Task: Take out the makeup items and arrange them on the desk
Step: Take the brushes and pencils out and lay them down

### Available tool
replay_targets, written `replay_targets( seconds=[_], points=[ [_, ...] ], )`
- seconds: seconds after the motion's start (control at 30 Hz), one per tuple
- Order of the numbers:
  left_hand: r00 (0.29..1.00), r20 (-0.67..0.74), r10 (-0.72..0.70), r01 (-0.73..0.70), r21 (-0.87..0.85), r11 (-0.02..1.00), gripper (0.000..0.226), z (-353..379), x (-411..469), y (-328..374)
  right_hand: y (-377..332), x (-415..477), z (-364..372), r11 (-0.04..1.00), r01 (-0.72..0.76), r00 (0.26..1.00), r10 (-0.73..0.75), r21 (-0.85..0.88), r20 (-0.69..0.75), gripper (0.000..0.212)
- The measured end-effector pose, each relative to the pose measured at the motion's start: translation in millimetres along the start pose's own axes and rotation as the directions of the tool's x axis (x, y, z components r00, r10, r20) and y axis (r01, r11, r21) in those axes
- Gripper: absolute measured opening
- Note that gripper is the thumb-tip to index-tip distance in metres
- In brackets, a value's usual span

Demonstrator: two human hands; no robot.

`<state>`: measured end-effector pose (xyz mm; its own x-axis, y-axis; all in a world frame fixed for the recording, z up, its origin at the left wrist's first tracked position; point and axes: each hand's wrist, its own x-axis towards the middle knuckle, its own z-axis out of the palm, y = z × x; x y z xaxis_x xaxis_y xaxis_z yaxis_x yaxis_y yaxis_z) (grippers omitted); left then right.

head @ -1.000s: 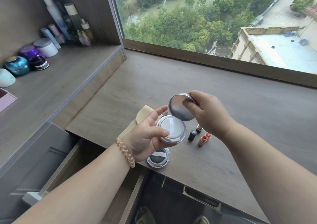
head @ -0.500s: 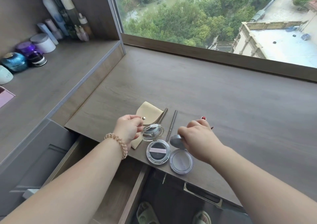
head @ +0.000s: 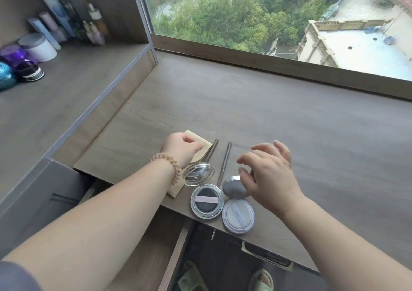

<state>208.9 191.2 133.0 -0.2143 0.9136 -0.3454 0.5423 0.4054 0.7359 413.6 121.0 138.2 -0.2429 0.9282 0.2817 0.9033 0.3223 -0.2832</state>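
Observation:
Two open cushion compacts lie at the desk's front edge. The left compact [head: 207,201] has a dark puff and a clear mirrored lid [head: 199,173]. The right compact [head: 238,216] has a pale puff and a grey lid [head: 234,187]. Two thin makeup pencils [head: 224,162] lie behind them. A beige pouch [head: 200,144] lies under my left hand [head: 181,149], whose fingers are curled on it. My right hand [head: 268,171] hovers open above the right compact's lid, fingers spread. The lipsticks are hidden behind it.
The wooden desk [head: 245,112] runs under a window sill [head: 278,61]. An open drawer [head: 142,252] sits below my left arm. A raised side shelf [head: 44,103] carries jars and bottles [head: 38,47]. Slippered feet [head: 189,277] show under the desk.
The pale compact went from both hands down to the desk's front edge, lying open. My right hand let go and lifted open above it. My left hand moved onto the pouch.

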Motion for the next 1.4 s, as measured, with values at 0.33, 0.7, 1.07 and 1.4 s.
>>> replay_targets(
  seconds=[0.33, 0.7, 1.07, 1.4],
  points=[
    [0.937, 0.334, -0.103, -0.228, 0.807, 0.545, 0.013, 46, 26, 62, 2, 20, -8, 0.999, -0.014, 0.99, 0.008, -0.042, -0.143, 0.011],
    [0.954, 0.299, -0.026, -0.221, 0.76, 0.611, 0.016, 68, 36, 55, 17, 22, -17, 1.0, -0.01, 0.977, 0.004, -0.024, -0.213, 0.008],
    [0.916, 0.385, -0.114, -0.259, 0.782, 0.567, 0.024, 86, 25, 62, 25, 17, -17, 1.0, 0.002, 0.973, -0.004, -0.011, -0.233, 0.008],
    [0.939, 0.245, 0.243, -0.341, 0.553, 0.76, 0.022, 67, 22, 82, 35, 12, -30, 0.976, -0.139, 0.945, 0.18, 0.165, -0.273, 0.017]
  ],
)
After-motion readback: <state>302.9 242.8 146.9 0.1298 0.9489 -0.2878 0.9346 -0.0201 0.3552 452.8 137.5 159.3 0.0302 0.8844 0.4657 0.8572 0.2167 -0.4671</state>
